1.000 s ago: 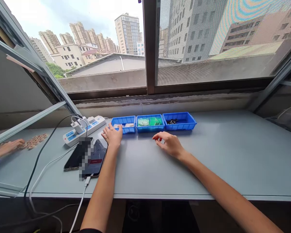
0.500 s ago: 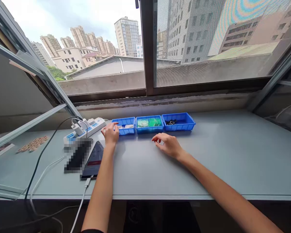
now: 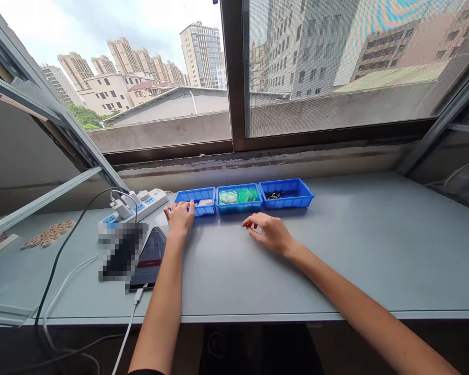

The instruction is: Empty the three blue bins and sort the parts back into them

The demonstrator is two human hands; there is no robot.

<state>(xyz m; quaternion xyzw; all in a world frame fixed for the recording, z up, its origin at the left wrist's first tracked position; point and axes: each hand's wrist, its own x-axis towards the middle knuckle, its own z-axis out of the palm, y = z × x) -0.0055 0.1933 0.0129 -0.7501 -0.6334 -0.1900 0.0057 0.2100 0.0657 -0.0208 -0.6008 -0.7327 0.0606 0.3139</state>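
Observation:
My left hand (image 3: 181,217) is at the front rim of the left blue bin (image 3: 205,210). Its fingers are bent and apart, with the fingertips over the rim, and part of the bin is hidden behind them. Pale small pieces (image 3: 205,202) lie in that bin. My right hand (image 3: 271,233) rests on the table in front of the middle blue bin (image 3: 239,208). Its fingers are loosely curled, a gap shows between thumb and forefinger, and I see nothing held. Green and clear packets (image 3: 247,195) fill the middle bin. Small black parts (image 3: 274,195) lie in the right blue bin (image 3: 299,201).
A white power strip (image 3: 144,206) with plugs stands at the left. A phone (image 3: 150,260) with a white cable (image 3: 138,298) lies beside my left forearm. Small wooden pieces (image 3: 49,233) are spread at the far left. The window frame (image 3: 236,78) rises behind the bins.
My left hand's fingers have moved slightly right and lower at the left bin's rim. My right hand stays in nearly the same place. The whole view has shifted a little.

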